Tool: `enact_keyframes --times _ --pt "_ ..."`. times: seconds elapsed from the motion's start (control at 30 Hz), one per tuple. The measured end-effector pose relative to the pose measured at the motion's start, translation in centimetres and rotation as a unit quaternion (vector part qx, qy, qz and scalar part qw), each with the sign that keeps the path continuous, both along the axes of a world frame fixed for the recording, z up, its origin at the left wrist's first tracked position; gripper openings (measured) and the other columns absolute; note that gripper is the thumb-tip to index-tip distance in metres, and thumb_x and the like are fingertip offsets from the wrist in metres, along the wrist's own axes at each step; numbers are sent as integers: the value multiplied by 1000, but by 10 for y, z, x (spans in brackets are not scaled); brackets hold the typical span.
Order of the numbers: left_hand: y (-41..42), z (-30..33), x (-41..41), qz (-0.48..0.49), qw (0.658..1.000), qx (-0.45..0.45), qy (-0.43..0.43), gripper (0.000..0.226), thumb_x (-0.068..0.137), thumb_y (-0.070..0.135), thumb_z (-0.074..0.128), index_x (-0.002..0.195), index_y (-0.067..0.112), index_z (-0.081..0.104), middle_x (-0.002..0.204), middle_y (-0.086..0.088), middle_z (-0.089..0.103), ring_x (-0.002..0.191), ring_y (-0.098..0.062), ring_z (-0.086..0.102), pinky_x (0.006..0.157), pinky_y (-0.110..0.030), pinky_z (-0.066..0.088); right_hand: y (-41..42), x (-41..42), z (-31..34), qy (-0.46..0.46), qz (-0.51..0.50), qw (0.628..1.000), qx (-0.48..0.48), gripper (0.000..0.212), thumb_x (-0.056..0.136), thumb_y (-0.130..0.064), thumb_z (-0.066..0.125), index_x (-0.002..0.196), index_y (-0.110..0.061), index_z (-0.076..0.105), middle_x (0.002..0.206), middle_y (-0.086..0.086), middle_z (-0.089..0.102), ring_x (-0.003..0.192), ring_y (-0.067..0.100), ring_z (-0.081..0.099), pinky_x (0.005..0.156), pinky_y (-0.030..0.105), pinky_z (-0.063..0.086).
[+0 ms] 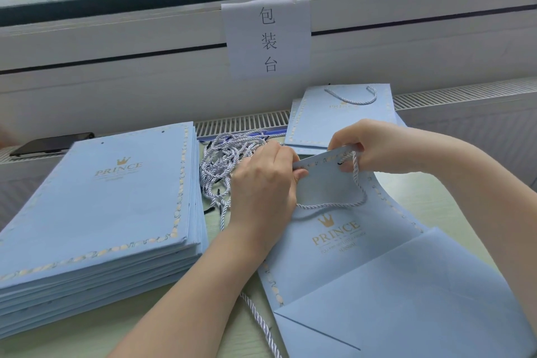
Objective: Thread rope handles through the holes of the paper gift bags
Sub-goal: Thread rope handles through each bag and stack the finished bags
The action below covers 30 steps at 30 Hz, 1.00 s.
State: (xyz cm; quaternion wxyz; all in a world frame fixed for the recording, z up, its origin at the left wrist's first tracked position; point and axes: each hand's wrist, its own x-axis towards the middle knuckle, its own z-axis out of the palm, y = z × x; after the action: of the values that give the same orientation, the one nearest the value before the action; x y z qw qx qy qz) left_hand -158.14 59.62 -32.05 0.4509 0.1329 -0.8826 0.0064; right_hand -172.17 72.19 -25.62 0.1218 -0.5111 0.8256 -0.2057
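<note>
A light blue paper gift bag with a gold crown and "PRINCE" print lies flat in front of me, its top edge lifted. My left hand pinches the left part of that top edge. My right hand grips the top edge at the right hole, where a white twisted rope handle comes out. The rope loops down across the bag's front and runs under my left hand. A second rope trails from under the bag toward the table's near edge.
A tall stack of flat blue bags sits at the left. A tangle of loose ropes lies between the stack and my hands. Finished bags with handles lie at the back right. A dark phone rests behind the stack.
</note>
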Motion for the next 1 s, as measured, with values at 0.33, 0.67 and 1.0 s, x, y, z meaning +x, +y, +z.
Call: enact_keyframes --times 0.33,0.67,1.0 --pt "-1 3 2 4 1000 -7 2 13 72 25 65 76 13 60 73 1 58 64 -21 57 56 -27 41 -5 5 -2 77 -29 996 -32 11 84 -9 59 83 -17 67 63 1 52 52 17 41 37 12 28" --pt "-4 2 2 7 999 29 -12 15 72 23 69 77 13 59 75 0 58 66 -23 57 57 -25 35 -5 2 -2 -47 1 997 -58 17 84 -11 68 99 -16 72 83 11 67 70 18 51 66 29 40" --pt "-6 -1 0 12 997 68 -24 19 74 18 77 80 11 60 78 -1 58 68 -24 57 55 -26 33 -2 -8 -4 -50 6 995 -89 31 82 -15 68 110 -28 63 118 -19 52 98 7 53 69 5 38"
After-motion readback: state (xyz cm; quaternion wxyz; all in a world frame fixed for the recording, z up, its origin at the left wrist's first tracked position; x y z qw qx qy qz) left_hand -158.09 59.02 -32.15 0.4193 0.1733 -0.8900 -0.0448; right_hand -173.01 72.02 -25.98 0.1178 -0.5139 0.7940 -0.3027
